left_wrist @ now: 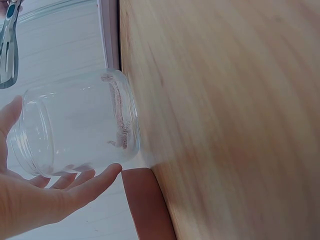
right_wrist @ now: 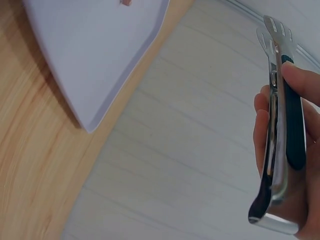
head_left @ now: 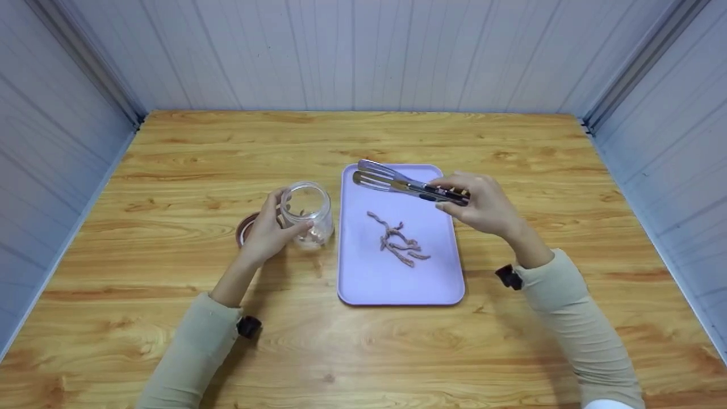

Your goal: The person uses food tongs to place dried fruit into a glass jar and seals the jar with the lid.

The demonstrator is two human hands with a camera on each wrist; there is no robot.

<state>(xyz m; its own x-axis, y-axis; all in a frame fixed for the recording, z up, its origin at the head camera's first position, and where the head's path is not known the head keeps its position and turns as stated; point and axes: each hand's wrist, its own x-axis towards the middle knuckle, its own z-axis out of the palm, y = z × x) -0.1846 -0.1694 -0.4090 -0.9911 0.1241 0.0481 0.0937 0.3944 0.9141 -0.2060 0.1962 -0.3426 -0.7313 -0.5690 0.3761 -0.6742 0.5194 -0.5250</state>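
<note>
3 walls [head_left: 352,57] border the table [head_left: 397,358] bearing 1 tray [head_left: 369,284].

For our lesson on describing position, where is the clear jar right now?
In the head view, the clear jar is just left of the purple tray, held in the person's left hand, with the brown lid on the jar's other side.

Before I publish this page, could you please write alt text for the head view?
A person's left hand holds a clear, open jar beside a lilac tray of twisted brown strips, while the right hand grips metal tongs over the tray's far part. A reddish-brown lid, partly hidden by the left hand, lies on the wooden table.
</note>
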